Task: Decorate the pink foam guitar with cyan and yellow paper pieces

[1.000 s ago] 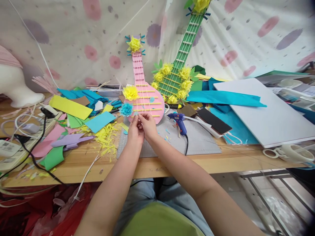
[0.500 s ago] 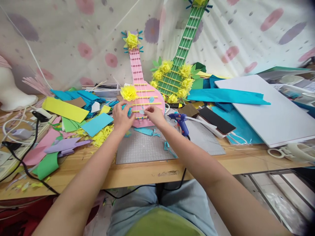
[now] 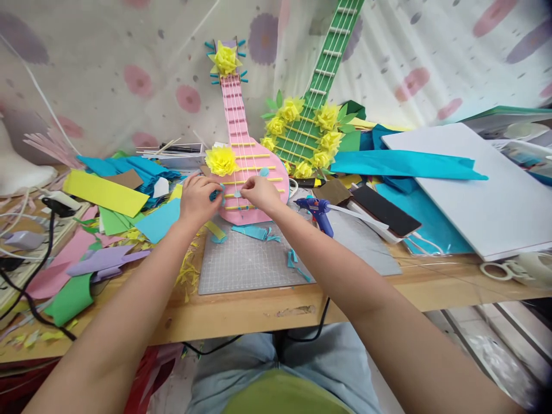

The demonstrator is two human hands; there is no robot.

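Observation:
A pink toy guitar [image 3: 252,217] with yellow cross strips and white strings leans upright at the back of the cutting mat. A yellow paper flower [image 3: 221,161] sits on its left side and another on its headstock. At the guitar's left edge, my left hand [image 3: 197,198] is closed with curled fingers around a bit of blue paper [image 3: 216,194]. My right hand [image 3: 261,194] is over the guitar's body in a pinch, fingertips at a small light blue paper piece [image 3: 237,194]. A light blue dot [image 3: 264,172] is on the body above that hand.
A blue glue gun [image 3: 317,214] lies right of the guitar, beside a black phone-like slab [image 3: 386,210]. Behind stands a green toy guitar [image 3: 317,86] with yellow flowers. Blue scraps lie on the grey cutting mat [image 3: 241,267]; coloured paper crowds the left; scissors [image 3: 500,269] rest right.
My left hand has drawn slightly left, off the guitar's face to its edge. My right hand stays pinched over the body. The whole view has shifted a little.

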